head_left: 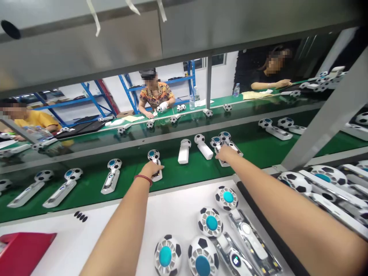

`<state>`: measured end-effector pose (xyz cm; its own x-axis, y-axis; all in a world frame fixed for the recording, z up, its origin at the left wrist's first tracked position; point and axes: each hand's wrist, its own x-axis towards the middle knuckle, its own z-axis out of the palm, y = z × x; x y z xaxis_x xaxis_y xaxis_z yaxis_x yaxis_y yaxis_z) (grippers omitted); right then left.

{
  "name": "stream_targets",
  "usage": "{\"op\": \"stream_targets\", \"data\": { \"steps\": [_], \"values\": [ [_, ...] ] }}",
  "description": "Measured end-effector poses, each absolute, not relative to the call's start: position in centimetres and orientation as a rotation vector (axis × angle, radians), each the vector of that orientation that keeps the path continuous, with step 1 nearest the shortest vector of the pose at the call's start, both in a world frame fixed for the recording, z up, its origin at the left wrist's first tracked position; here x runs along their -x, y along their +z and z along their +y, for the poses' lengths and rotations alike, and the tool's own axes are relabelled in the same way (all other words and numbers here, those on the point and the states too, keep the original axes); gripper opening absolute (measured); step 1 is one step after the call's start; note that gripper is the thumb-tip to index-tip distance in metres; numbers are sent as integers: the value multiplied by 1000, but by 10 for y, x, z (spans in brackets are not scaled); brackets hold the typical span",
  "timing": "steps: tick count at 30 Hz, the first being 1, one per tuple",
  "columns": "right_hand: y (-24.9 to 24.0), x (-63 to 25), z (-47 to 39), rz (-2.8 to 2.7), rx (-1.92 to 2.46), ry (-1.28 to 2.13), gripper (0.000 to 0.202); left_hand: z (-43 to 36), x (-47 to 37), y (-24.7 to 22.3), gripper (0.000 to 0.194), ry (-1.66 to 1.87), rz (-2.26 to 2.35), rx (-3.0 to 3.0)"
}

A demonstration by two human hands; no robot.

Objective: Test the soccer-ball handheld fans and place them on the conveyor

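Both arms reach over the green conveyor belt (172, 172). My left hand (150, 168) is closed over a football-patterned fan (153, 155) with a white handle, its thumb and fingers on the handle. Further right, my right hand (226, 152) closes on one of two fans lying side by side; their round heads (224, 137) show above the fingers, and which fan it grips is partly hidden. Between the hands lie two fans, one upright (183, 153) and one tilted (204, 148). Several fans with teal centres (212, 222) rest on the white tabletop (172, 207) nearest me.
More fans (63, 188) lie along the belt on both sides. A slanted metal post (324, 103) and a stack of fans (327, 191) stand right. A red bin (25, 253) is at lower left. Across the belt sit three people; one (158, 96) handles a fan.
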<state>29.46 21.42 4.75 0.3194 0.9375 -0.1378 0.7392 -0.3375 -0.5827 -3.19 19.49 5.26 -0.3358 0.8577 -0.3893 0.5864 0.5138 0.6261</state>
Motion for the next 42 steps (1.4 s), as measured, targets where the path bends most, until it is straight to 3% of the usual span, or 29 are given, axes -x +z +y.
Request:
{"op": "stream_targets", "data": {
  "steps": [3, 6, 13, 17, 23, 28, 42],
  "values": [
    [39, -296, 209, -1334, 2176, 743, 61, 186, 16, 41, 25, 640, 1970, -1059],
    [44, -295, 194, -1255, 2014, 863, 42, 168, -2, 50, 24, 847, 1762, -961],
    [78, -252, 115, -1064, 1257, 1258, 27, 75, -37, 104, 28, 1202, 1201, -785],
    [99, -220, 61, -683, 731, 1598, 32, 23, -42, 114, 47, 1345, 1242, -855],
    [118, -206, 15, -780, 685, 1802, 43, -20, -40, 120, 54, 1273, 1216, -801],
    [114, -209, 8, -934, 586, 1863, 53, -34, -46, 125, 76, 1329, 1113, -780],
    [107, -212, 7, -1135, 426, 1879, 57, -52, -43, 148, 83, 1332, 986, -754]
  ]
}}
